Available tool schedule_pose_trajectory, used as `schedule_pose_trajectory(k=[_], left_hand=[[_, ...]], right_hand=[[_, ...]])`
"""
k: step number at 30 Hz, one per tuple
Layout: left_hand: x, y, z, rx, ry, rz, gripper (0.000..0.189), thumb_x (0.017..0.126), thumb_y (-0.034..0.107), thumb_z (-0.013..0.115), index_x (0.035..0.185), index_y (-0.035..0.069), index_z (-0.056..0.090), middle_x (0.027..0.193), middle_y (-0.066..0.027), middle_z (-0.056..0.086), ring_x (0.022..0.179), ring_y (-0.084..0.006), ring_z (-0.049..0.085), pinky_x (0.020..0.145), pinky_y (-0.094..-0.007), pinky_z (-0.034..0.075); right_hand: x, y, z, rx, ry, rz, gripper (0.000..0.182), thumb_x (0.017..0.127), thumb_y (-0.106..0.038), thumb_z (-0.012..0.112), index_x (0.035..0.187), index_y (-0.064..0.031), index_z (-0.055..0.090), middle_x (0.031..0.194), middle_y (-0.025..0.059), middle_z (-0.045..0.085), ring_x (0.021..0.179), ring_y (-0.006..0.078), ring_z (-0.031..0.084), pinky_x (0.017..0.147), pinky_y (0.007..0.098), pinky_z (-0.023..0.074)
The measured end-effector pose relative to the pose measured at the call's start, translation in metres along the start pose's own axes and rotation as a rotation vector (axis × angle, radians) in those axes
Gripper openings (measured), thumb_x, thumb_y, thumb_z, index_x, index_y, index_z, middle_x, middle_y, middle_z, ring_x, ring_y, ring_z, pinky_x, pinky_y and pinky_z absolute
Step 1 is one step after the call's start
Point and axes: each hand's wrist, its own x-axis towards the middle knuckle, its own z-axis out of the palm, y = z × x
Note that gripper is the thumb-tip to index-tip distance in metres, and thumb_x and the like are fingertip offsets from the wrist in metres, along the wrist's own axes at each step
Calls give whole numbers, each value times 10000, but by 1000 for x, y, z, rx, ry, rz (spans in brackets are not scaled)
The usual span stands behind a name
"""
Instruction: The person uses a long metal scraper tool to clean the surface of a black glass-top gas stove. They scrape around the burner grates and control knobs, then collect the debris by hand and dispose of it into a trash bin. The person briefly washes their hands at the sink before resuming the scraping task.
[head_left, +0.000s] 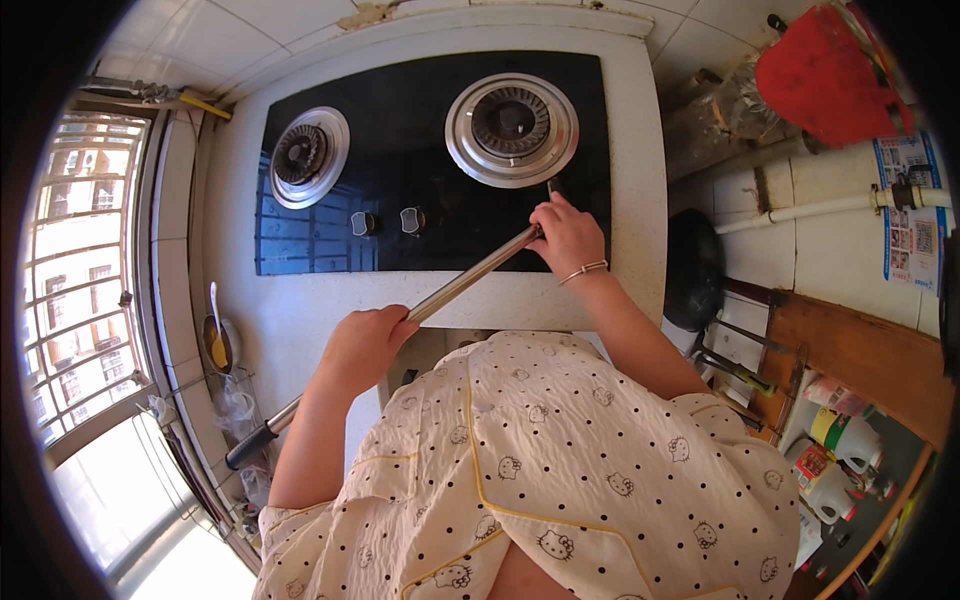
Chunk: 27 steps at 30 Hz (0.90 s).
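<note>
A metal pole (472, 274) with a dark grip at its lower end slants across my front, from lower left up to the cooktop. My left hand (371, 341) is wrapped around its middle, near the counter's front edge. Over the right part of the black glass gas cooktop (405, 157), my right hand (568, 234) holds the pole's upper end. A short dark piece juts out beyond those fingers, close to the rim of the right burner (512, 129); what it belongs to is hidden. The left burner (309, 157) and two control knobs (388, 223) lie farther left.
A barred window (86, 277) lines the left side. A small pan (221, 341) with a spoon stands by it. At right hang a black wok (694, 270) and utensils, near a white pipe (825, 214) and a red bag (829, 75). Several bottles (825, 472) stand lower right.
</note>
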Motion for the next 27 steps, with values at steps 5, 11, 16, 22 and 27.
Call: schedule_pose_trajectory(k=[5, 11, 16, 22, 27], left_hand=[[-1, 11, -10, -21, -27, 3, 270, 947, 288, 505, 878, 43, 596, 755, -195, 625, 741, -413, 583, 660, -486, 450], [7, 13, -2, -11, -41, -18, 271, 947, 289, 507, 891, 41, 604, 769, -200, 630, 740, -414, 584, 659, -485, 452], [2, 15, -8, -19, -39, -2, 260, 951, 263, 513, 888, 26, 600, 688, -168, 600, 647, -359, 569, 616, -433, 447], [36, 27, 0, -69, 4, 59, 284, 946, 288, 511, 866, 29, 594, 732, -202, 621, 728, -414, 584, 655, -482, 454], [16, 17, 3, -59, -52, -16, 293, 948, 292, 502, 855, 30, 592, 731, -197, 623, 730, -410, 587, 654, -486, 454]], right_hand=[[0, 6, 2, 36, 5, 22, 368, 615, -224, 838, 855, -142, 572, 926, 4, 662, 1117, 233, 599, 699, 359, 474], [8, 13, -9, 15, -43, 31, 373, 611, -214, 839, 856, -139, 567, 913, 7, 661, 1108, 236, 604, 694, 354, 472], [2, 8, -4, 50, -30, 18, 375, 616, -213, 838, 861, -146, 562, 931, 24, 661, 1111, 236, 602, 686, 360, 467], [24, 44, -14, 13, -27, 59, 328, 635, -187, 826, 827, -137, 564, 882, 41, 662, 1097, 237, 610, 693, 361, 483], [8, 20, -13, 27, -39, 14, 356, 626, -190, 831, 851, -140, 561, 911, 35, 656, 1116, 241, 600, 686, 358, 488]])
